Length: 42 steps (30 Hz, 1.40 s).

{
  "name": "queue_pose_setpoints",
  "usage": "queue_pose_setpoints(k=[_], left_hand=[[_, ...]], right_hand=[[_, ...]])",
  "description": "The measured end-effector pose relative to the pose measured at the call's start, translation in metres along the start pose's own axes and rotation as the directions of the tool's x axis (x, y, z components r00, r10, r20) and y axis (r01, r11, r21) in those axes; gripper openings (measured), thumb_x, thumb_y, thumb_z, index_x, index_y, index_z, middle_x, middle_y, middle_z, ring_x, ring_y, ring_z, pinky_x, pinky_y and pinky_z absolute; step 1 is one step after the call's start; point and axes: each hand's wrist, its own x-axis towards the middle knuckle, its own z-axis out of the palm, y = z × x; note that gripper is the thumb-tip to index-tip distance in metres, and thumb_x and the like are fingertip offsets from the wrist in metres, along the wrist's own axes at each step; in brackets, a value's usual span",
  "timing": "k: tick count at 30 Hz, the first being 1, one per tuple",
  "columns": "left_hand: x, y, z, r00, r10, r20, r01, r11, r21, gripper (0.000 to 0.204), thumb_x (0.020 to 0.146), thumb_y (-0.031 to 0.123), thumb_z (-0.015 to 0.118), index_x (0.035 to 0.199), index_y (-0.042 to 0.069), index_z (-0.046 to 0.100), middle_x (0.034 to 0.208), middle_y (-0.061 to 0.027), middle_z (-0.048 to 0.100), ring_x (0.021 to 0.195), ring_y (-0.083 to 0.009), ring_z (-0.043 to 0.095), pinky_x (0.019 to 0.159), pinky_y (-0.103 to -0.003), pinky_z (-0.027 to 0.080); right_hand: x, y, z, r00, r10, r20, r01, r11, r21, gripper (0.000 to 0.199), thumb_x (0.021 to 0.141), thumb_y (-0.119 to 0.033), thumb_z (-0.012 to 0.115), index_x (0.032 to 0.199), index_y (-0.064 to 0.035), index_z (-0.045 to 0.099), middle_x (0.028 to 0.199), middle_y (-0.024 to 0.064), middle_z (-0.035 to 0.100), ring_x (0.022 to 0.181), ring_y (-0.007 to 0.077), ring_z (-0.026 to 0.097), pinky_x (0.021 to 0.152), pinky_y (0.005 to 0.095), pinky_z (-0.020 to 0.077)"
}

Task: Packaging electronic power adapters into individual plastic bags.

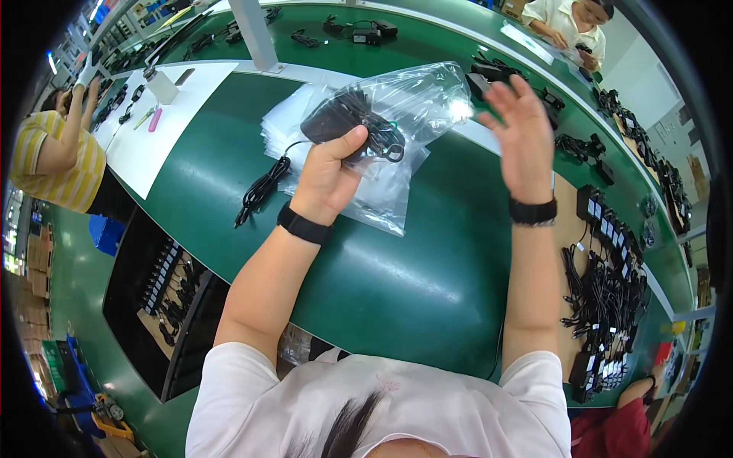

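Observation:
My left hand [330, 172] is closed on a black power adapter [334, 114], its thumb on top and a bundled cord beside the block. A clear plastic bag [424, 91] surrounds the adapter's right side and spreads up and right; I cannot tell how much of the adapter is inside it. Beneath lies a stack of clear bags [282, 122]. A coiled black cable [263, 189] rests left of the stack, its thin lead running toward the held adapter. My right hand [523, 141] is raised to the right of the bag, fingers apart, holding nothing.
On the right, a board [566, 206] carries several rows of black adapters [607, 229] and bundled cables [603, 290]. More adapters lie along the far bench [366, 36]. A black tray [179, 374] with adapters stands lower left. Co-workers sit at left [65, 160] and far right [576, 27].

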Motion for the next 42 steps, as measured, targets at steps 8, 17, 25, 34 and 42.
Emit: queue_pose_setpoints(k=[8,17,25,34,42], left_hand=[[-0.010,-0.024,0.016,0.995,0.093,0.042,-0.100,0.972,0.213,0.037,0.078,0.009,0.066,0.113,0.005,0.054,0.109,-0.0044,0.058,0.102,-0.0164,0.052,0.092,-0.030,0.038],[-0.007,-0.009,0.023,0.977,0.206,-0.050,-0.141,0.811,0.568,0.059,0.074,0.009,0.071,0.123,-0.001,0.041,0.111,-0.0099,0.053,0.097,-0.0146,0.052,0.082,-0.026,0.043],[-0.013,-0.029,0.016,0.974,0.228,-0.007,-0.153,0.678,0.719,0.016,0.078,0.011,0.066,0.088,0.002,0.057,0.090,-0.0017,0.058,0.078,-0.0058,0.051,0.069,-0.019,0.043],[-0.008,-0.023,0.014,0.980,0.159,-0.117,-0.102,0.914,0.393,0.008,0.078,0.008,0.061,0.079,0.001,0.057,0.092,-0.0058,0.058,0.082,-0.0096,0.053,0.071,-0.023,0.042],[-0.005,-0.012,0.013,0.957,0.243,-0.160,-0.097,0.785,0.612,0.017,0.086,0.015,0.056,0.084,-0.001,0.060,0.069,0.0027,0.054,0.060,-0.0033,0.046,0.051,-0.020,0.037]], right_hand=[[-0.060,0.032,0.068,0.768,0.467,0.439,-0.572,0.809,0.140,0.056,0.091,-0.038,0.046,0.137,-0.0129,0.027,0.127,0.0097,0.043,0.110,0.0175,0.047,0.086,0.0409,0.0434],[-0.056,0.028,0.055,0.978,0.001,0.211,0.126,0.798,-0.589,0.026,0.091,-0.021,0.051,0.097,0.0014,0.063,0.077,0.0069,0.063,0.070,0.0105,0.058,0.066,0.0223,0.0459],[-0.062,0.049,0.059,0.958,0.071,0.279,0.060,0.898,-0.436,0.036,0.092,-0.030,0.047,0.110,0.0007,0.056,0.100,0.0083,0.061,0.086,0.0195,0.060,0.073,0.0278,0.0471],[-0.057,0.041,0.055,0.788,0.568,0.236,-0.564,0.821,-0.094,0.032,0.092,-0.030,0.048,0.104,-0.0026,0.058,0.095,0.0047,0.061,0.080,0.0137,0.058,0.069,0.0271,0.0464],[-0.062,0.038,0.058,0.860,0.308,0.408,-0.249,0.949,-0.192,0.021,0.086,-0.008,0.054,0.100,0.0062,0.062,0.121,0.0075,0.051,0.101,0.0139,0.052,0.085,0.0256,0.0418]])
